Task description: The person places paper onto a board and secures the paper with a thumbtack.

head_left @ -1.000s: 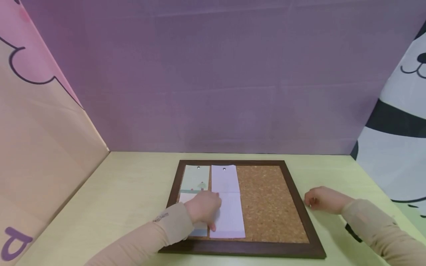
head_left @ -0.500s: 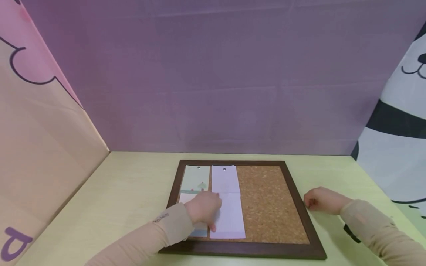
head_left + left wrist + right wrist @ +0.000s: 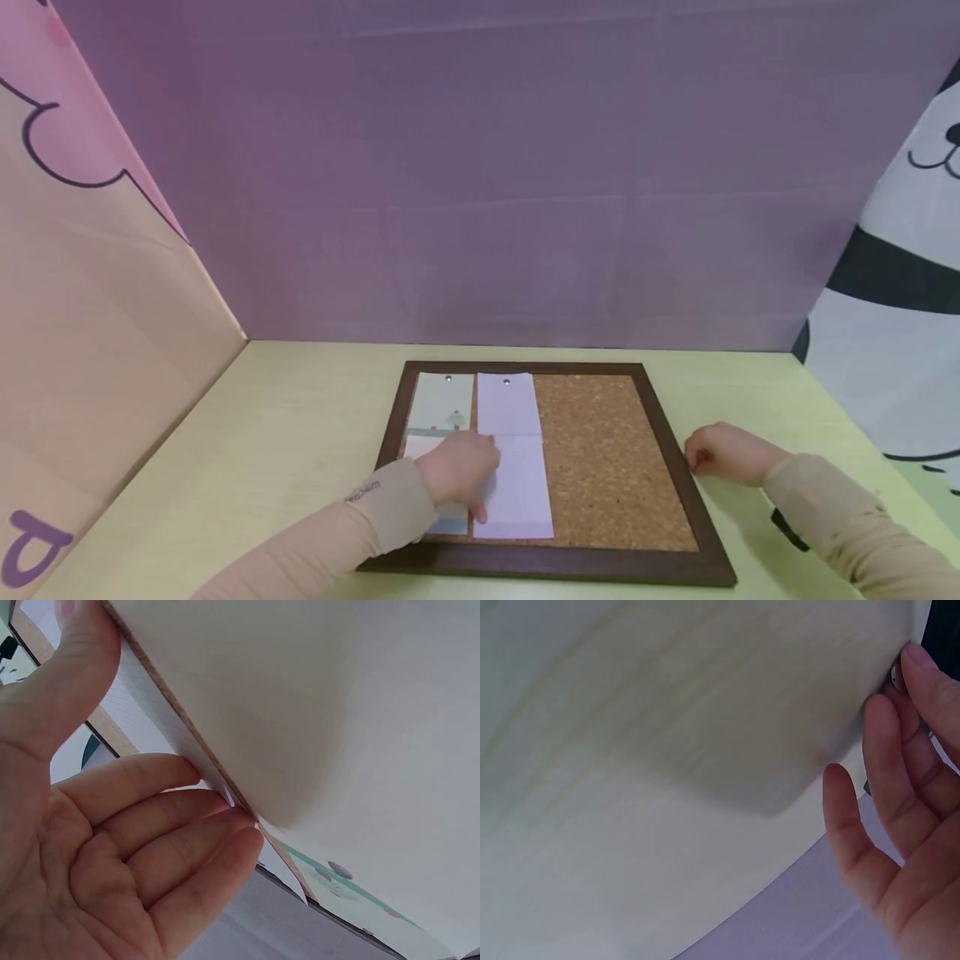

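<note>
A cork board point(image 3: 611, 467) with a dark brown frame lies on the table. Two pale paper strips lie side by side on its left half. The left strip point(image 3: 440, 400) has a small tree print, and the right strip point(image 3: 517, 483) is lilac-white and lined. A silver tack shows at the top of each. My left hand point(image 3: 460, 468) rests on the strips, its fingers extended along their shared edge and its thumb on the lined paper. Just outside the frame's right side, my right hand point(image 3: 729, 452) pinches a small silver thumbtack point(image 3: 895, 676) between thumb and index finger, mostly hidden.
The light wooden table point(image 3: 300, 417) extends around the board. A purple cloth wall point(image 3: 480, 183) rises behind it, with printed panels at the left and right. A dark strap point(image 3: 789, 530) hangs beneath the right wrist.
My right hand has shifted very slightly left, closer to the board's frame. My left hand and the paper strips stay where they were.
</note>
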